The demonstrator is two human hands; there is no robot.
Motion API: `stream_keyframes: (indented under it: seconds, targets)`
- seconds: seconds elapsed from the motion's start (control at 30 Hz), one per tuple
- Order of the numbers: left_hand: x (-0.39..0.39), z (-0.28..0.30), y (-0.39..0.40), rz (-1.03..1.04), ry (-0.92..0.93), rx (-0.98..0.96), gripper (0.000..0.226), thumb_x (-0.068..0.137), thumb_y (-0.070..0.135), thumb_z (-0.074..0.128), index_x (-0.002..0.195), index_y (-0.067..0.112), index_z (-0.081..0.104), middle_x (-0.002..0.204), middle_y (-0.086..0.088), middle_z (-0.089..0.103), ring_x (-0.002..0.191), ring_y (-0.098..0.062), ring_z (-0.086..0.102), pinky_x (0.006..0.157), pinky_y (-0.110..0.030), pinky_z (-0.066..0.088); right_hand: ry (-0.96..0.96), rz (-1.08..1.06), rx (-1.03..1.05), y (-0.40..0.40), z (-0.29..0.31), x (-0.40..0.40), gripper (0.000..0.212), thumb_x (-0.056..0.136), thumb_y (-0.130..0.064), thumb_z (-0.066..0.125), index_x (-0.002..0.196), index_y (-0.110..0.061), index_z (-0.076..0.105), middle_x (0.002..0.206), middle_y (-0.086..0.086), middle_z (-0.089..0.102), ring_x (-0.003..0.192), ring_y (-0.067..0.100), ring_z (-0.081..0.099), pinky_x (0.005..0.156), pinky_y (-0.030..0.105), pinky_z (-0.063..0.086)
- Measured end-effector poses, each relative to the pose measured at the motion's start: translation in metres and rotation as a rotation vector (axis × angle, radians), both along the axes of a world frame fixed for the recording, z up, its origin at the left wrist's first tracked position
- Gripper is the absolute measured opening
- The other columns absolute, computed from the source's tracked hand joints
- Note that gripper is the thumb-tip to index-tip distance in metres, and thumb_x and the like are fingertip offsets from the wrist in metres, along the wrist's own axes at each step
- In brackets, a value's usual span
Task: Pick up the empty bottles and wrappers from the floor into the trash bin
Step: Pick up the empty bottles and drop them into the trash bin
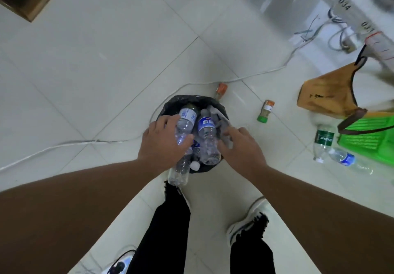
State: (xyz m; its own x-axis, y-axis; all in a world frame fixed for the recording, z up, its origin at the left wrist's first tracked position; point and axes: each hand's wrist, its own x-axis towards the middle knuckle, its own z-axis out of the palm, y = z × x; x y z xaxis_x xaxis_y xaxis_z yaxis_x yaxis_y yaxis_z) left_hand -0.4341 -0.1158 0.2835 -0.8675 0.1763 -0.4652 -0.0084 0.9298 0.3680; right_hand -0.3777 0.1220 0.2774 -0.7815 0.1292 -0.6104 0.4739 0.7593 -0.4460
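The trash bin, lined with a black bag, stands on the floor in front of my feet, stuffed with plastic bottles. My left hand grips a clear bottle with a pale blue label; it lies slanted over the bin's near rim. My right hand rests with fingers apart on a grey wrapper, its thumb against a blue-labelled bottle upright in the bin. On the floor to the right lie a green-labelled bottle and a blue-labelled bottle. Two small jars lie nearer the bin: a green-capped jar and an orange-capped jar.
A brown paper bag and a green bag sit at the right. A white cable runs across the tiles past the bin. More cables and a metal frame are at the top right. My shoes stand just behind the bin.
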Motion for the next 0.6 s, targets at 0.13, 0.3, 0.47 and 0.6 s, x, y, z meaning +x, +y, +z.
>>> stream_keyframes:
  seconds: [0.13,0.3,0.47,0.6]
  targets:
    - [0.012,0.024,0.029,-0.051,0.059,0.005,0.071,0.084,0.064,0.054,0.146,0.03,0.049,0.14,-0.001,0.055,0.12,-0.03,0.055,0.1,-0.049,0.05,-0.049,-0.144,-0.024,0.047,0.025,0.048,0.049,0.088,-0.06,0.064,0.13,-0.034,0.063,0.119,-0.006,0.056,0.11,0.018,0.061,0.094,0.04,0.054]
    - [0.038,0.033,0.083,-0.178,0.124,-0.001,0.068,0.084,0.061,0.059,0.144,0.03,0.051,0.14,0.001,0.057,0.123,-0.028,0.055,0.103,-0.049,0.051,-0.107,-0.265,-0.013,0.118,0.044,0.118,0.06,0.082,-0.064,0.071,0.134,-0.036,0.06,0.122,-0.005,0.056,0.119,0.019,0.06,0.1,0.04,0.052]
    - [0.068,0.033,0.15,-0.297,0.181,-0.018,0.069,0.084,0.064,0.059,0.144,0.031,0.049,0.135,0.006,0.055,0.121,-0.024,0.054,0.102,-0.048,0.05,-0.163,-0.36,-0.003,0.19,0.053,0.186,0.065,0.079,-0.065,0.073,0.136,-0.038,0.057,0.126,-0.003,0.056,0.125,0.021,0.058,0.099,0.041,0.052]
    - [0.095,0.037,0.203,-0.336,0.165,-0.011,0.07,0.083,0.067,0.059,0.143,0.033,0.048,0.136,0.006,0.053,0.12,-0.024,0.052,0.097,-0.048,0.051,-0.182,-0.41,-0.012,0.239,0.058,0.226,0.07,0.077,-0.067,0.072,0.138,-0.038,0.055,0.13,-0.002,0.055,0.127,0.022,0.057,0.101,0.043,0.052]
